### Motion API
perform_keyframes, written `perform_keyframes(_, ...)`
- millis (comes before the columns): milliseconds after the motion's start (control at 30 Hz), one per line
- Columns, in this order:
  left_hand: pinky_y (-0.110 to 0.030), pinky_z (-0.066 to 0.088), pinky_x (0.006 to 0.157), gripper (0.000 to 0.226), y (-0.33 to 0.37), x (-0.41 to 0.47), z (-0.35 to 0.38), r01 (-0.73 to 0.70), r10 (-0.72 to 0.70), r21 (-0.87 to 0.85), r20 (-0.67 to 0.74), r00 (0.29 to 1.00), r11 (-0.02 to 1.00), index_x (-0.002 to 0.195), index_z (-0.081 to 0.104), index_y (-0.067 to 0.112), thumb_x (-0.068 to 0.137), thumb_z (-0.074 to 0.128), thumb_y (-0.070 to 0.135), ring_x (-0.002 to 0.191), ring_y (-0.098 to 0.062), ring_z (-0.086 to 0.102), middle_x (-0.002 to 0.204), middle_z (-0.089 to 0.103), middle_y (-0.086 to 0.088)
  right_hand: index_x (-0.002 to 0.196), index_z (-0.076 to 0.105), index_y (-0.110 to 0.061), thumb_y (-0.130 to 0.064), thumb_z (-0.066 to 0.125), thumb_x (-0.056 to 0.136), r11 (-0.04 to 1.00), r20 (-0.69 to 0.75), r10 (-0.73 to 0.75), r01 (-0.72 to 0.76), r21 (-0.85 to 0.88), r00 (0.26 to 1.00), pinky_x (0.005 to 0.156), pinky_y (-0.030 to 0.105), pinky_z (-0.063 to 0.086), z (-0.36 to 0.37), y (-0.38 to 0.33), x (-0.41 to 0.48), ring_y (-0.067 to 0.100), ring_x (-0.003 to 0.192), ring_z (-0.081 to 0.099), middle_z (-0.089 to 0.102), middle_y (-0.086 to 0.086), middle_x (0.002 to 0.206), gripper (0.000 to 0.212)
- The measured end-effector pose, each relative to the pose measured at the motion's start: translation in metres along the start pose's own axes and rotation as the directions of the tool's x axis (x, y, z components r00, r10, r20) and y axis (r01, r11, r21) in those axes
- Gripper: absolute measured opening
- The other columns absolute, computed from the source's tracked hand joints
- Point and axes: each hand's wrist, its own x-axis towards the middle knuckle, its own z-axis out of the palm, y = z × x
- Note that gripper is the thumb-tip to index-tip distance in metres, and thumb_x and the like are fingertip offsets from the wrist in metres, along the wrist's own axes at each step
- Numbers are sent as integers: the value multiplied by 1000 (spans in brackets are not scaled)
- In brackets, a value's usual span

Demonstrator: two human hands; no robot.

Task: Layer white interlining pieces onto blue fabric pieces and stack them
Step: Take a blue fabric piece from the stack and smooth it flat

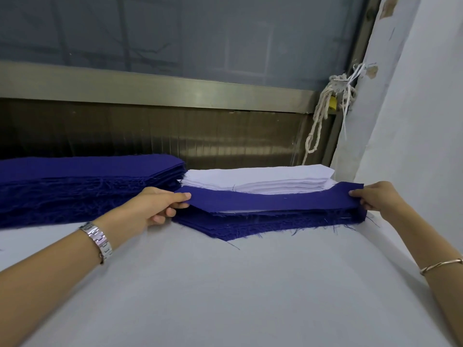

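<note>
My left hand (160, 205) pinches the left end of a long dark blue fabric strip (273, 201), thumb on top. My right hand (374, 196) pinches its right end. The strip stretches between my hands, just above a low layered pile of blue pieces (263, 222) on the pale grey table (225, 291). A stack of white interlining pieces (258, 180) sits just behind it. A taller stack of blue fabric (82, 186) lies beyond my left hand.
</note>
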Motion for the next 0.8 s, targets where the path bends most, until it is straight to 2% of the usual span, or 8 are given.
perform_keyframes(133,-15,25,29,22,0,-3,1,6,-8,113,12,1000,994,96,74,4,84,79,22,35,-2,41,68,76,1,65,55,2,-4,74,88,998,6,4,-3,-67,1000,52,31,40,3,4,2,26,54,43,52,13,63,31)
perform_keyframes(333,-15,24,32,26,-5,-1,3,9,-5,265,-12,1000,964,99,72,3,85,78,25,33,-3,38,62,74,3,60,50,-2,-9,77,86,989,1,-8,8,-150,1000,55,33,38,6,11,6,28,53,41,50,12,60,38)
perform_keyframes(500,-15,27,33,26,-11,2,1,-79,83,362,6,997,929,77,70,8,86,77,31,30,-2,38,50,66,7,64,53,1,-17,77,87,971,-11,-44,40,-237,999,65,38,41,10,10,7,29,57,46,54,15,63,38)
perform_keyframes(567,-16,32,37,35,-11,3,-1,-133,157,486,-8,988,864,67,69,10,85,77,39,34,-2,42,49,66,7,68,56,3,-20,76,88,961,-9,-47,42,-272,999,66,39,42,9,9,3,30,60,49,56,16,66,37)
perform_keyframes(667,-16,39,50,39,-6,-2,-5,-194,327,742,-37,944,642,63,74,18,83,73,51,53,-2,58,57,71,9,77,57,4,-24,74,90,917,-28,-105,86,-389,994,64,35,39,7,3,-9,34,70,52,58,18,75,35)
perform_keyframes(733,-21,46,54,42,2,-9,-6,-230,457,803,-58,888,549,60,72,18,84,71,53,58,-7,63,57,71,4,105,57,4,-25,74,90,886,-70,-171,122,-448,983,71,39,43,10,-5,-23,40,88,57,59,25,103,37)
perform_keyframes(800,-26,52,58,42,11,-19,-9,-278,568,812,-78,819,513,59,66,20,86,69,52,54,-10,61,55,67,2,127,50,1,-24,70,93,876,-102,-275,206,-436,956,83,44,47,18,-16,-39,44,104,58,53,26,126,47)
